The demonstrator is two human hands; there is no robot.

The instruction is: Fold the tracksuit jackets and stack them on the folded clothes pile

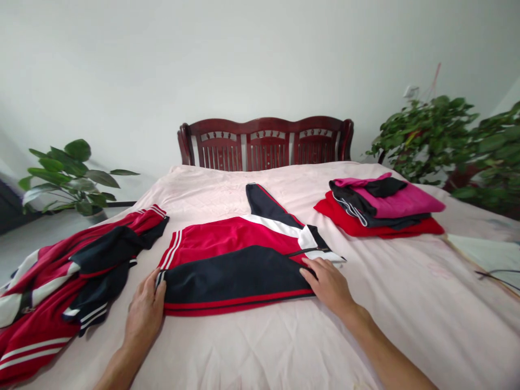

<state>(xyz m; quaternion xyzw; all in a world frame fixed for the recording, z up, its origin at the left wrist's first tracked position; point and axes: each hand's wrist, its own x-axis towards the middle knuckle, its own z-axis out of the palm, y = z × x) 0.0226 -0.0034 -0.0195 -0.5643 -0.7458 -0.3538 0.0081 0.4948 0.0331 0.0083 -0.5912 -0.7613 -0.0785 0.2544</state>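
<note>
**Jacket half-folded on the bed**

Hands at either end of the red and navy track jacket (238, 265), which lies flat mid-bed on the pink sheet (284, 336). The left hand (145, 311) pinches the cuffed end, fingers closed over the striped edge; the right hand (329, 284) lies flat and spread on the zip-collar end — pressing, not gripping. By the look of it, this is the smoothing stage of a fold, one navy sleeve sticking out toward the headboard (266, 142). Tucking that sleeve in seems due next. Unfolded heap (60, 292) at left — folded stack (377, 211) at right.
</note>
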